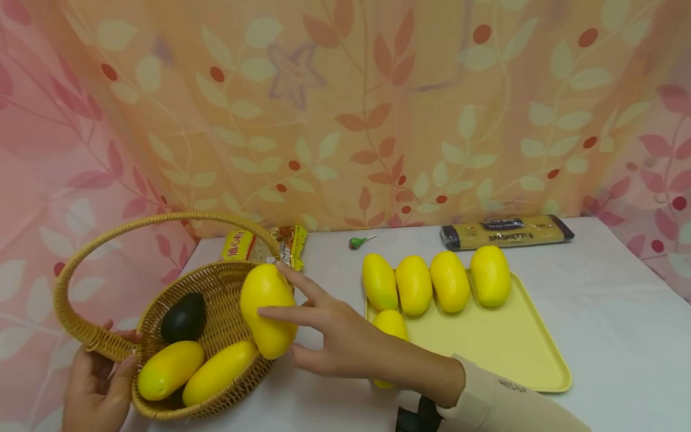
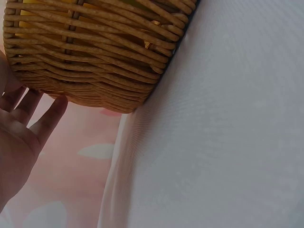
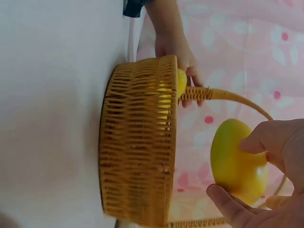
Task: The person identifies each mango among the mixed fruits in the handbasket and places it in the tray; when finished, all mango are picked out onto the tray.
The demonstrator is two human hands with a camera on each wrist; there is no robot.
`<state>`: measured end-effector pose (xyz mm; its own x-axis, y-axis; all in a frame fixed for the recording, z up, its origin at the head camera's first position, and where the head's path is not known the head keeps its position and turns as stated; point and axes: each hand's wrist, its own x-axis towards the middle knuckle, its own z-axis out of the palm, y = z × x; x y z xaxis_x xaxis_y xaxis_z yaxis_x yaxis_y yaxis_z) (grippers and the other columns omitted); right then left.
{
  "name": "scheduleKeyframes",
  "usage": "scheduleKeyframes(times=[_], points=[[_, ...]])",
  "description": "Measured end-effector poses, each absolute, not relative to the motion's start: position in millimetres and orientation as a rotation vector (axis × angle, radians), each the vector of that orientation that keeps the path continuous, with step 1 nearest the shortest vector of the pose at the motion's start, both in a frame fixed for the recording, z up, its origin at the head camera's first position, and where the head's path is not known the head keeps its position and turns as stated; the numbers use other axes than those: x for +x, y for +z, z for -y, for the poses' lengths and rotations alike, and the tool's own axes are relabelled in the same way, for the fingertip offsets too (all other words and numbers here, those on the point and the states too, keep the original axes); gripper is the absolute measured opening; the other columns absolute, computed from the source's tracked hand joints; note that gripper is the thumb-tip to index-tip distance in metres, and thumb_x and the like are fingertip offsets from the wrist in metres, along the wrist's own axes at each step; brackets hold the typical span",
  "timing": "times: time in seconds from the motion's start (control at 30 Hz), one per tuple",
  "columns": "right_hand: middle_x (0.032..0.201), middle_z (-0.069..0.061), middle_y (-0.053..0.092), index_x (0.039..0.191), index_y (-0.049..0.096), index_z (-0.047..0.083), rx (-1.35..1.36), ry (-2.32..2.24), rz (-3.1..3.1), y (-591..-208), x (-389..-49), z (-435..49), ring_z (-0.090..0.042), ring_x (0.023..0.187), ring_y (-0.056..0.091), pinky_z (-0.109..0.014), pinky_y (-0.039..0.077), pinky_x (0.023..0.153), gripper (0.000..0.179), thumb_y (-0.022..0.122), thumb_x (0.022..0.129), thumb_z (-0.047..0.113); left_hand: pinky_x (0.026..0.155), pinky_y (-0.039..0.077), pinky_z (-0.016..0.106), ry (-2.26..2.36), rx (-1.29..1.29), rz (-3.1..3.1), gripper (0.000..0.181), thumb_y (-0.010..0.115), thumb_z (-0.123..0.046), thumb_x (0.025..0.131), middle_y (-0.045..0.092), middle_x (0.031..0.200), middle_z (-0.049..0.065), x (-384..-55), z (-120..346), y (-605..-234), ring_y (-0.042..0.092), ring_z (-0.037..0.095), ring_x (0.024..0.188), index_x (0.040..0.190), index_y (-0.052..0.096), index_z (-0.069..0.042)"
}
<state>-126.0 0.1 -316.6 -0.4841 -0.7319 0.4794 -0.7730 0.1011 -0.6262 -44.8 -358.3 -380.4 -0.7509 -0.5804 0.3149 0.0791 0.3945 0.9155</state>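
Observation:
My right hand (image 1: 337, 336) holds a yellow mango (image 1: 264, 306) in its fingers over the right side of a wicker basket (image 1: 227, 396). The right wrist view shows this mango (image 3: 237, 161) just above the rim, between thumb and fingers. My left hand (image 1: 99, 390) grips the basket's left rim at the foot of its arched handle (image 1: 135, 225). Inside the basket lie two yellow mangoes (image 1: 170, 369) and a dark green avocado (image 1: 185, 318). Several more mangoes (image 1: 414, 285) sit on a yellow tray (image 1: 486, 348), one partly hidden by my right forearm.
Behind the basket lies a yellow food packet (image 1: 294, 246). A small green lollipop (image 1: 356, 242) and a spaghetti pack (image 1: 507, 233) lie along the back of the white-covered table (image 1: 621, 336). Flowered curtain (image 1: 345, 120) encloses the back and sides.

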Motion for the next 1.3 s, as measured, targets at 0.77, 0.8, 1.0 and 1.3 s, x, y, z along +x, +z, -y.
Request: scheduleKeyframes(times=[0.77,0.8,1.0,1.3], points=[[0.162,-0.001,0.029,0.141,0.059,0.035,1.040,0.995,2.583,-336.3,-106.0,-147.9,-0.029,0.129,0.054,-0.035,0.057,0.089,0.069,0.080,0.082,0.007,0.086,0.045,0.005,-1.414,0.358,2.015,0.071,0.048,0.025,0.090,0.060,0.118,0.001,-44.8,356.0,-379.5,0.058,0.004,0.113,0.151,0.040,-0.011],[0.161,-0.001,0.030,0.140,0.059,0.035,1.016,0.982,2.602,-336.6,-104.9,-153.0,-0.028,0.126,0.057,-0.035,0.058,0.087,0.068,0.081,0.082,0.007,0.086,0.045,0.005,-1.414,0.357,2.014,0.071,0.048,0.025,0.090,0.060,0.118,0.001,-44.6,356.2,-379.6,0.058,0.004,0.113,0.151,0.040,-0.011],[0.158,-0.007,0.035,0.138,0.061,0.036,0.922,0.913,2.781,-335.5,-100.2,-178.6,-0.028,0.120,0.059,-0.037,0.059,0.083,0.060,0.081,0.084,0.018,0.086,0.046,0.005,-1.428,0.346,2.003,0.071,0.049,0.025,0.090,0.060,0.117,0.001,-44.4,357.3,-380.8,0.058,0.005,0.113,0.151,0.040,-0.010],[0.155,-0.019,0.035,0.137,0.063,0.028,0.963,0.981,2.993,-347.2,-100.7,-195.7,-0.006,0.089,0.066,-0.027,0.059,0.074,0.052,0.079,0.087,0.028,0.084,0.047,0.005,-1.451,0.378,1.999,0.070,0.048,0.024,0.091,0.060,0.118,0.002,-44.5,357.0,-379.4,0.058,0.006,0.112,0.150,0.041,-0.011]])
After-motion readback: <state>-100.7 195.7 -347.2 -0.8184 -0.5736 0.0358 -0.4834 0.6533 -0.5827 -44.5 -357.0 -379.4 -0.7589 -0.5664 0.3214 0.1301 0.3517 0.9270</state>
